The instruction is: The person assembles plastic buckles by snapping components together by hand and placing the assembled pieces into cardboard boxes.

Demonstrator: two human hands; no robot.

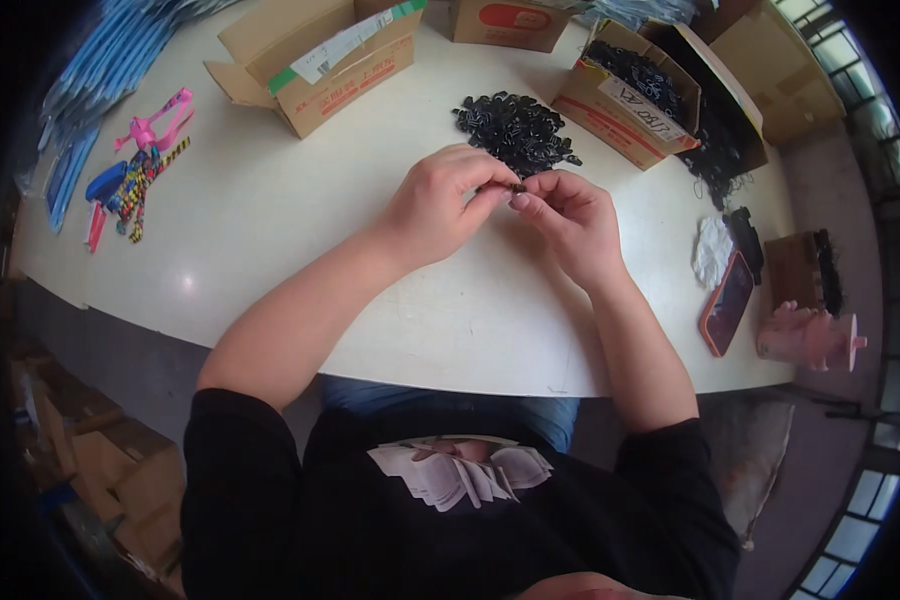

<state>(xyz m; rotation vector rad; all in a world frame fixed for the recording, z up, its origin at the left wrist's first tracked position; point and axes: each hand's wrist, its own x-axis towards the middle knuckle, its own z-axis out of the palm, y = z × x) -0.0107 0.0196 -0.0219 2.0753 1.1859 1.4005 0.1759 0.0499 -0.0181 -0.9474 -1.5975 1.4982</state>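
My left hand [440, 200] and my right hand [578, 222] meet over the white table, fingertips pinched together. Between them is a small dark piece [516, 188], mostly covered by the fingers, so its kind does not show. Just beyond the hands lies a loose pile of small black clip-like pieces [515, 128]. Behind it to the right, an open cardboard box [610, 118] holds more small black parts.
A second open carton [345, 85] stands at the back left. Pink and patterned straps [138, 185] lie at the left, near stacked blue plastic packets [100, 75]. On the right are a crumpled tissue [712, 252], a phone [727, 305] and a pink cup [808, 338].
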